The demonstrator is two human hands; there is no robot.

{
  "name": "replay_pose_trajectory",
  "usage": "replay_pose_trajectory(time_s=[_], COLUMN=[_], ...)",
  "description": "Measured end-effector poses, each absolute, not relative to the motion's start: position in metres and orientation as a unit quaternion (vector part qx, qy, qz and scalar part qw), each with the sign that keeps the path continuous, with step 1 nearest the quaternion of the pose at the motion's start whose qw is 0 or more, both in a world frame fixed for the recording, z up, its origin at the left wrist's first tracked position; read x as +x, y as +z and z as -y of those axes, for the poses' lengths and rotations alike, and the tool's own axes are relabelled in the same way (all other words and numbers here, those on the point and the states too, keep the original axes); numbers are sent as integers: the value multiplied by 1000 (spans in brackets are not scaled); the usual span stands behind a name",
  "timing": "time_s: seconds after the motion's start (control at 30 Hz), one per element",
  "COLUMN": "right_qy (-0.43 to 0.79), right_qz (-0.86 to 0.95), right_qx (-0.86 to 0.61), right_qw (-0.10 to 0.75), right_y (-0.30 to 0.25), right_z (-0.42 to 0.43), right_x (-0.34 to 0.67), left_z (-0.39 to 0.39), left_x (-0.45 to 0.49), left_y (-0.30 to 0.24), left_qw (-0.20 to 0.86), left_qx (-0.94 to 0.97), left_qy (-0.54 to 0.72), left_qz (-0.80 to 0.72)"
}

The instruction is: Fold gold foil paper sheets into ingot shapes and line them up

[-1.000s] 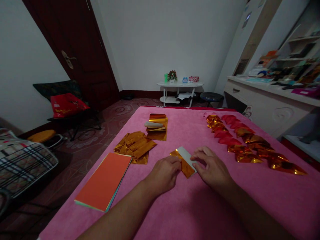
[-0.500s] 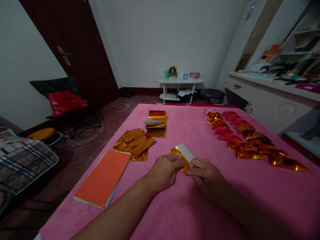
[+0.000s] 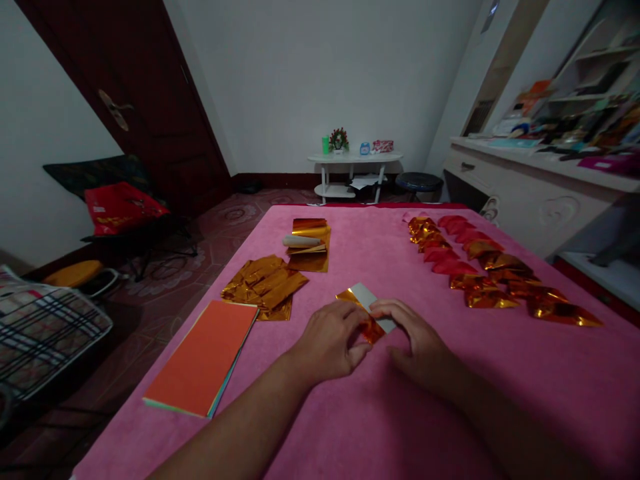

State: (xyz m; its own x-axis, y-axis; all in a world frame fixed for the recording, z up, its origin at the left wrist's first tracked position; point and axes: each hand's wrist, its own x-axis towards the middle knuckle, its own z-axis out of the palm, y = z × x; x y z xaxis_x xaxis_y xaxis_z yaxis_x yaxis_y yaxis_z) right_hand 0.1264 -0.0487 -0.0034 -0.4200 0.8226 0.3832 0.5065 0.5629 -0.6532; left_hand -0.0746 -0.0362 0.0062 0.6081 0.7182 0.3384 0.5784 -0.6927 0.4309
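A small sheet of gold foil paper [image 3: 369, 308] with a white back lies on the pink tablecloth [image 3: 380, 413], partly folded. My left hand [image 3: 327, 341] pinches its near left part, fingers curled onto the foil. My right hand [image 3: 417, 343] presses on its right side, index finger and thumb on the paper. Both hands meet over the sheet's near end, which they hide.
An orange stack of coloured paper [image 3: 203, 357] lies at the left edge. Loose gold sheets [image 3: 265, 285] and a gold pile with a white roll [image 3: 306, 244] sit behind it. Rows of folded gold and red pieces [image 3: 480, 270] run along the right side.
My hands have stayed on the gold sheet and closed in over its near end, working a fold. The sheet shows less of its gold face than a second ago.
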Motion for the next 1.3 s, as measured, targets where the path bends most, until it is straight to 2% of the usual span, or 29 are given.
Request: replay_pose_trajectory(time_s=[0.13, 0.37, 0.57, 0.83, 1.0, 1.3], right_qy=[245, 241, 254, 292, 281, 298], right_qz=[805, 784, 752, 648, 643, 642], right_qx=[-426, -451, -456, -503, -505, -497], right_qw=[333, 352, 403, 491, 503, 501], right_y=[-9, -14, -13, -25, -21, -19], right_z=[44, 34, 29, 25, 21, 19], right_x=[128, 128, 132, 132, 131, 131], left_z=[32, 28, 22, 3, -4, -3], left_x=[-72, -75, -67, -69, -71, -70], left_y=[4, 8, 3, -13, -10, -4], left_qw=[139, 152, 158, 293, 357, 340], left_qx=[889, 894, 866, 758, 724, 725], left_qy=[244, 256, 263, 353, 360, 351], left_qz=[-362, -335, -394, -463, -467, -486])
